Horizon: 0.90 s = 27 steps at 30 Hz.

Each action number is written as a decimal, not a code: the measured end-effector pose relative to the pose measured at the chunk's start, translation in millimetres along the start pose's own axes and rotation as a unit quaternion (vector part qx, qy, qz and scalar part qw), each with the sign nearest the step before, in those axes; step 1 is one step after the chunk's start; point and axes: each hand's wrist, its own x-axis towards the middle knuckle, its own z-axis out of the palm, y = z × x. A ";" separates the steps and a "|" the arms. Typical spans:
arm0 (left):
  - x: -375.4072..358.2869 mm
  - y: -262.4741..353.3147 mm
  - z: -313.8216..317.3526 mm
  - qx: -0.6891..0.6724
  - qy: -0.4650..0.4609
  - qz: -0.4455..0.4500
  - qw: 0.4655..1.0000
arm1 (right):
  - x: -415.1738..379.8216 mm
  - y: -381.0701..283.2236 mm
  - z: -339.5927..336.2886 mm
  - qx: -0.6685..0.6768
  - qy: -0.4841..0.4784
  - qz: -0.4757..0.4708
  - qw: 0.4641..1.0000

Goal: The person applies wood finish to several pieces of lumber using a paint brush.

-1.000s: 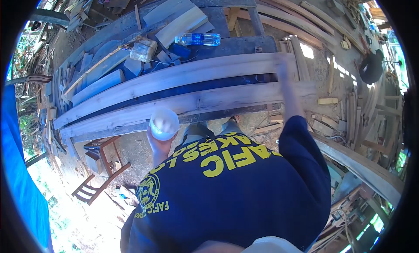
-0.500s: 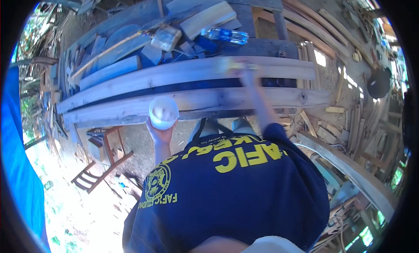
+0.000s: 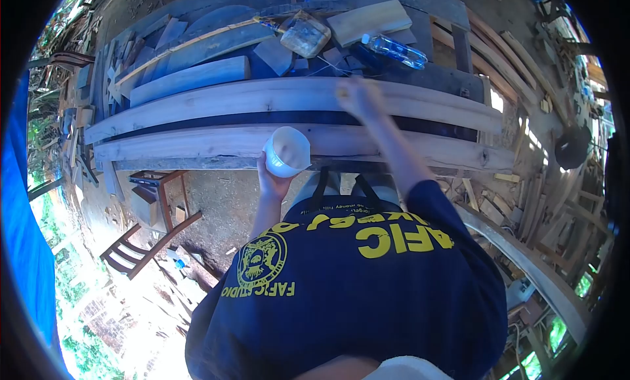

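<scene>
While left hand (image 3: pixel 272 180) grips cup (image 3: pixel 287 151), right hand (image 3: pixel 359 97) touches plank (image 3: pixel 262 98).

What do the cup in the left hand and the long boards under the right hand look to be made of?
The cup in the left hand looks like white plastic, smooth and slightly translucent, though that is not certain. The long boards under the right hand are pale bare wood, matte, with visible grain and knots; no paint shows.

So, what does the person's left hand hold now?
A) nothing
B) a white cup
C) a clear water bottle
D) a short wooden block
B: the left hand grips a white cup from below, in front of the long planks.
</scene>
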 end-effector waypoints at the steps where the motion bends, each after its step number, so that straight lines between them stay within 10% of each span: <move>1: -2.2 4.0 -4.9 0.012 -0.002 0.008 1.000 | 15.8 -44.1 8.9 -0.028 0.016 -0.072 0.997; 5: -14.9 22.3 -24.2 0.008 -0.002 0.030 1.000 | 45.6 -104.1 76.0 0.181 0.152 -0.081 0.968; 10: -35.6 37.8 -57.7 -0.021 0.073 0.120 0.990 | 1.1 -19.3 52.5 0.573 0.191 0.297 0.740; 20: -48.9 5.5 -82.6 -0.047 0.037 0.125 0.990 | -137.8 191.5 -187.4 0.011 0.253 0.252 0.934; 23: -56.4 -9.5 -71.8 -0.064 0.036 0.118 0.990 | -145.9 230.7 -152.9 -0.160 0.293 0.051 0.941; 25: -63.2 -15.7 -59.2 -0.068 0.059 0.119 0.989 | -138.5 226.7 -92.2 0.202 0.261 0.147 0.932; 27: -65.4 -24.2 -64.9 -0.038 0.061 0.105 0.992 | -121.9 125.1 -67.2 -0.038 0.125 0.055 0.990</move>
